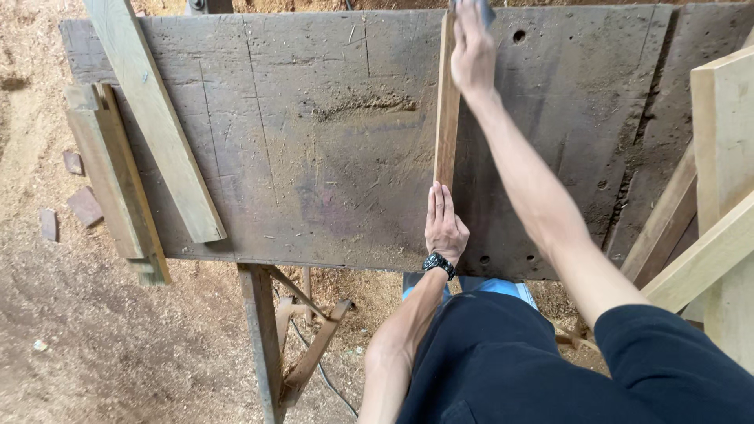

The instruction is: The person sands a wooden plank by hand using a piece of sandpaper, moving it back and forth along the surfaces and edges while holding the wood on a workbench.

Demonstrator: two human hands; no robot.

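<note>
A narrow strip of brown wood (447,118) lies lengthwise on a dark, worn workbench top (314,157). My left hand (444,224) rests flat at the strip's near end, fingers together, a black watch on the wrist. My right hand (472,51) reaches to the strip's far end and is closed on a small grey object (484,12) that is mostly hidden; I cannot tell what it is.
A pale plank (153,118) lies diagonally across the bench's left side above two shorter boards (114,177). Light timber pieces (719,196) lean at the right. Sawdust covers the ground (94,345); the bench's wooden legs (263,338) and a cable stand below.
</note>
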